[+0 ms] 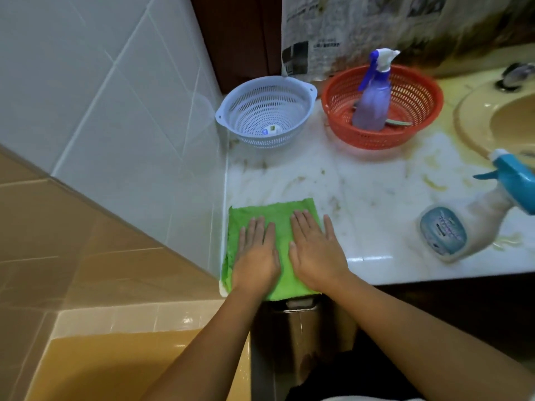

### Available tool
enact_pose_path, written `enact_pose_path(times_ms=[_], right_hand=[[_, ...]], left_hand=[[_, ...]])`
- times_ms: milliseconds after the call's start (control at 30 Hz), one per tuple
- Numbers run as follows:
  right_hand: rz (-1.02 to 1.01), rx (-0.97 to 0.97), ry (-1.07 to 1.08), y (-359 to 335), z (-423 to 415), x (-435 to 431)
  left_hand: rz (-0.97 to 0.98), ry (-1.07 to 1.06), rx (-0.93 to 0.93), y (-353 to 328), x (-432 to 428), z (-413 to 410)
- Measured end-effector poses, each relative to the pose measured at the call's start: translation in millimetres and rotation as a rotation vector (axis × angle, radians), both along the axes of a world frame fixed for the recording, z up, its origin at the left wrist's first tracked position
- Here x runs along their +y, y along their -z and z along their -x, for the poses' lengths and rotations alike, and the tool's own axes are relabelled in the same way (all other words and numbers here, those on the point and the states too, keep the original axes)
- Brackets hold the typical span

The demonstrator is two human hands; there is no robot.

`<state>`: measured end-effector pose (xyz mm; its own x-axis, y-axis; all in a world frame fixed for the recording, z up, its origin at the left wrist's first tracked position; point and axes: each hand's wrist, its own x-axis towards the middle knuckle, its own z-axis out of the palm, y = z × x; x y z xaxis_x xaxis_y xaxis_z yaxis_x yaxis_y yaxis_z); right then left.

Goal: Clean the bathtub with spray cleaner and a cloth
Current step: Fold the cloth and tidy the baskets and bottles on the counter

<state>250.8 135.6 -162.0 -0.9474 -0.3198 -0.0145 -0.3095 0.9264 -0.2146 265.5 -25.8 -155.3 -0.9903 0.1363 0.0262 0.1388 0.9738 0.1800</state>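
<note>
The green cloth [272, 212] lay flat on the marble tabletop [362, 195], tucked into the near left corner against the tiled wall [115, 96], with its near edge hanging just over the front. Our left hand [257, 256] and right hand [315, 250] rested on it side by side, palms down and fingers straight, pressing rather than gripping anything. We judged this to be the step of smoothing or folding the cloth into a pad. Doing it well meant pressing evenly from the middle outward, squaring the edges, and folding it so a clean face could be turned out as each side got dirty. The tan bathtub [115, 366] sat below and to the left, so the cloth had only a short way to go. The white spray bottle with the teal trigger [480, 227] leaned on the tabletop well to the right, and the right hand seemed best placed to take it. Farther back, a purple spray bottle [372, 102] stood in a red basket [405, 134] beside a white colander [260, 120]. The sink [498, 117] was at the far right.
</note>
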Motion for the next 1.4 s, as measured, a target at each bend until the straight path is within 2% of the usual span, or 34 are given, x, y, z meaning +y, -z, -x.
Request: enact_pose_path(times_ms=[367,567,733,900,1067,1400], right_hand=[[-0.034,-0.030,0.078,-10,39,67],[-0.017,-0.068,0.074,-14,62,82],[-0.030,-0.085,0.062,-14,68,83],[-0.058,-0.028,0.060,-23,74,63],[0.014,0.003,0.067,-4,60,69],[-0.061,-0.035,0.030,-5,43,78]], left_hand=[[0.021,0.023,-0.075,-7,60,49],[-0.117,0.007,-0.061,-4,63,78],[-0.060,0.024,-0.092,-9,61,78],[-0.071,0.087,-0.015,-14,65,83],[-0.074,0.074,-0.059,-4,62,71],[-0.078,0.191,-0.117,-5,40,52]])
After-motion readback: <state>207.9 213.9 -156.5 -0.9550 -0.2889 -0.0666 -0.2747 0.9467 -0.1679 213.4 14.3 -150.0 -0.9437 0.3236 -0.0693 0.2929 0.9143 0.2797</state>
